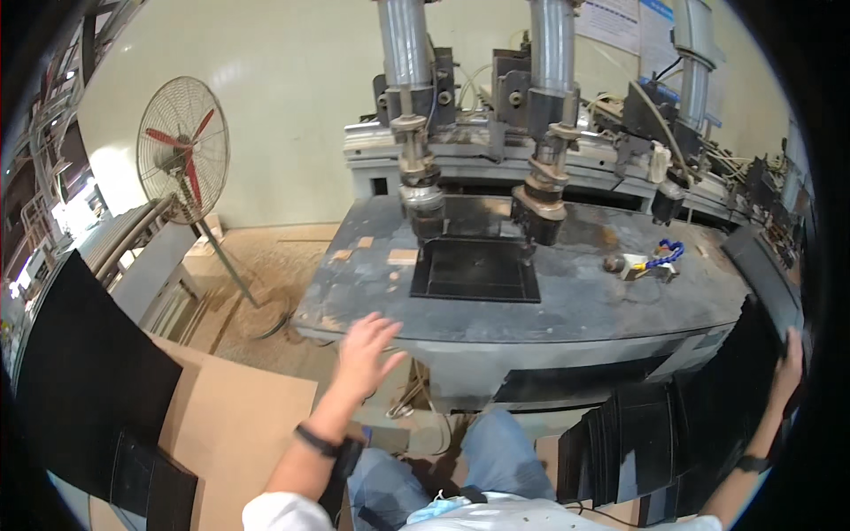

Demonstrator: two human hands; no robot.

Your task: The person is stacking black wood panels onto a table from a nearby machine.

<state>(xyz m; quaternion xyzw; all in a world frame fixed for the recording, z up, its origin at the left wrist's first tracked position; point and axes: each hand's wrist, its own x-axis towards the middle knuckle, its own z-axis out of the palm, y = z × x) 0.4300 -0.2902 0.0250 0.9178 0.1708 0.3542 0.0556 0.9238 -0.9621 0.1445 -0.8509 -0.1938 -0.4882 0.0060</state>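
Note:
My left hand (365, 356) is raised in front of the near edge of the grey machine table (354, 296), its fingers spread and nothing in them. On that table lies a flat black panel (475, 276) with a thin line around its border, beneath two vertical machine heads (423, 199). Far out on the right, my right hand (787, 372) grips the edge of a dark flat panel (763, 270), which stands tilted above a stack of black panels (637, 434). The far side of this grip is hard to see near the rim.
A blue segmented coolant hose (664, 255) on a small block sits on the table's right part. Wood scraps (340, 256) lie at its left. On my left stand a brown board (239, 398) and large black sheets (80, 372). A pedestal fan (183, 150) stands behind them.

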